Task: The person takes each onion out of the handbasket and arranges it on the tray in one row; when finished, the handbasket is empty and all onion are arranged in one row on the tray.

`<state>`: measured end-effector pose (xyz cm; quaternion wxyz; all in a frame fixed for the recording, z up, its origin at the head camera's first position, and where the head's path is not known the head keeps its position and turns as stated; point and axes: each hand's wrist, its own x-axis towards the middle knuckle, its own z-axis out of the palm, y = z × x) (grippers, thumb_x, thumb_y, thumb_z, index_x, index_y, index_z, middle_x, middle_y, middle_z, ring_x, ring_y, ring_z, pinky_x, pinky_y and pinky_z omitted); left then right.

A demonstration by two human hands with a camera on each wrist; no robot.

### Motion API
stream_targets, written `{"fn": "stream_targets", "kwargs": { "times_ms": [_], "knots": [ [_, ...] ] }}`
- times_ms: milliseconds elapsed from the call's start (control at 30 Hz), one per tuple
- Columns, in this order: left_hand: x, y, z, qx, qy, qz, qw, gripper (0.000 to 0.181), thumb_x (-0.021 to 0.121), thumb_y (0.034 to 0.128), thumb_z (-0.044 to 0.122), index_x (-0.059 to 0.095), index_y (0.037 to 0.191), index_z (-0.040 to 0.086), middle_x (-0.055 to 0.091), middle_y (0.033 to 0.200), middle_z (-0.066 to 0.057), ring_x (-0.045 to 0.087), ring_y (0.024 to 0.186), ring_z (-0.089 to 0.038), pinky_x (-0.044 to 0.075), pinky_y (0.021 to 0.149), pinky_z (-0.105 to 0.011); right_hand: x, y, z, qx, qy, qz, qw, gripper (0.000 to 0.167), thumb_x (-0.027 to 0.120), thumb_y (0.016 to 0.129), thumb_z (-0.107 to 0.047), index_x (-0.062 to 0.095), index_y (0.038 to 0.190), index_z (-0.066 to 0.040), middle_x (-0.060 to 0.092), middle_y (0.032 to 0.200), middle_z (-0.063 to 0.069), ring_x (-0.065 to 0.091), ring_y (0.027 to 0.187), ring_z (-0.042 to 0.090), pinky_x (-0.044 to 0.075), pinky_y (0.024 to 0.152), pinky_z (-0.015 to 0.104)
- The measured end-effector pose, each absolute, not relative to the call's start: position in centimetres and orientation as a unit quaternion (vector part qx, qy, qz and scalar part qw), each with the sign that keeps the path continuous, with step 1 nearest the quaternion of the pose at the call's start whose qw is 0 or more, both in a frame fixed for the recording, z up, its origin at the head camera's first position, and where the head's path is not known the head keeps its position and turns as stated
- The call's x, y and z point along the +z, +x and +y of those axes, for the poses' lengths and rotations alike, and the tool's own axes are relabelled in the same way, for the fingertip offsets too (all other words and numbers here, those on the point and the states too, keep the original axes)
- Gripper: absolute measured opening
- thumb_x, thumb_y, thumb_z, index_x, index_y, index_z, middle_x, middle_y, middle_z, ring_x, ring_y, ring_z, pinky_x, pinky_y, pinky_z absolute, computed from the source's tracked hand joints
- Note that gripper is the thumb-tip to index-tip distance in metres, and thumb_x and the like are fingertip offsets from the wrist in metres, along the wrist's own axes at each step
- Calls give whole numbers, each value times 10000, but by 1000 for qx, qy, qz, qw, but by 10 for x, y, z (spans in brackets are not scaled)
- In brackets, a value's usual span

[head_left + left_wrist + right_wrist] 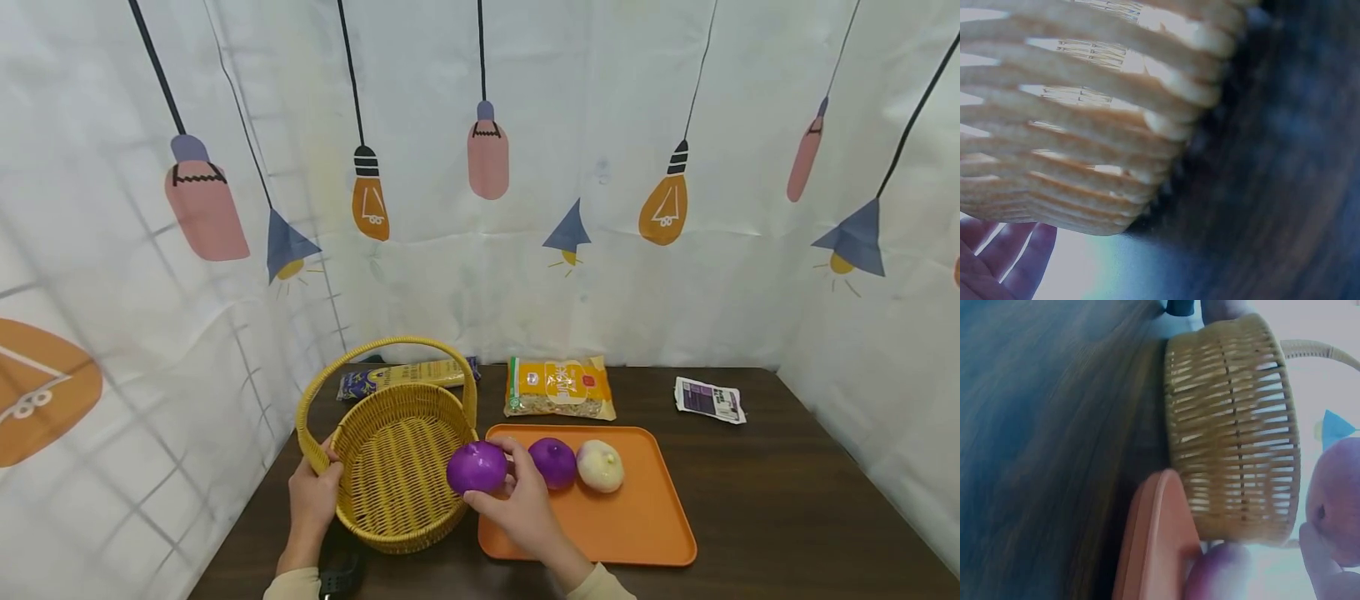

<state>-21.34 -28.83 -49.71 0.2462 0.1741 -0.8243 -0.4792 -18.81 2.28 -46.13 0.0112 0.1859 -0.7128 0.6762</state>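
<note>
In the head view, my right hand (517,508) holds a purple onion (477,467) between thumb and fingers at the basket's right rim. The same onion (1338,494) shows at the right edge of the right wrist view. My left hand (313,497) grips the left side of the yellow wicker basket (401,540), where its tall handle meets the rim. Nothing lies inside the basket. On the orange tray (630,533), a second purple onion (552,463) sits beside a white onion (600,466). The left wrist view shows the woven wall (1079,144) close up.
Behind the basket lies a blue and yellow packet (408,377). An orange and yellow bag of grain (559,387) is behind the tray. A small white and purple sachet (709,400) lies at the back right of the dark table (787,500). A printed curtain (450,283) hangs around the table.
</note>
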Motion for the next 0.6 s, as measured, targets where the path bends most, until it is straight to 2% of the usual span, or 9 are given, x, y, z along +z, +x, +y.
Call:
{"fn": "stream_targets", "kwargs": {
  "times_ms": [100, 200, 367, 467, 600],
  "knots": [
    [-497, -213, -289, -480, 175, -825, 243, 150, 528, 874, 62, 588, 1007, 27, 629, 1246, -161, 528, 927, -255, 381, 653, -173, -462, -189, 28, 679, 177, -712, 21, 720, 815, 771, -142, 422, 1367, -53, 509, 1313, 180, 611, 1071, 287, 526, 847, 303],
    [-497, -213, -289, -480, 173, -826, 239, 157, 519, 878, 62, 584, 1016, 25, 614, 1286, -156, 524, 951, -263, 378, 659, -173, -462, -190, 34, 689, 176, -703, 14, 722, 800, 779, -112, 400, 1376, -42, 470, 1346, 185, 586, 1122, 320, 524, 864, 309],
    [-497, -213, -289, -475, 171, -827, 248, 143, 532, 869, 59, 590, 996, 31, 636, 1186, -169, 530, 886, -263, 389, 641, -201, -465, -190, 46, 693, 178, -699, 7, 714, 779, 790, -67, 381, 1383, -46, 369, 1416, 181, 522, 1204, 379, 513, 899, 334],
    [-497, -213, -289, -472, 167, -828, 255, 136, 537, 864, 56, 596, 985, 32, 640, 1139, -181, 536, 837, -253, 396, 625, -221, -467, -189, 51, 681, 174, -711, 25, 724, 790, 778, -76, 408, 1392, -97, 372, 1411, 174, 527, 1192, 364, 511, 896, 328],
    [-498, -212, -289, -471, 164, -828, 258, 128, 541, 870, 58, 596, 983, 33, 636, 1092, -200, 538, 775, -225, 405, 605, -246, -471, -188, 59, 655, 164, -735, 64, 746, 830, 733, -106, 469, 1376, -215, 432, 1376, 113, 536, 1162, 295, 501, 893, 292]
  ]
}}
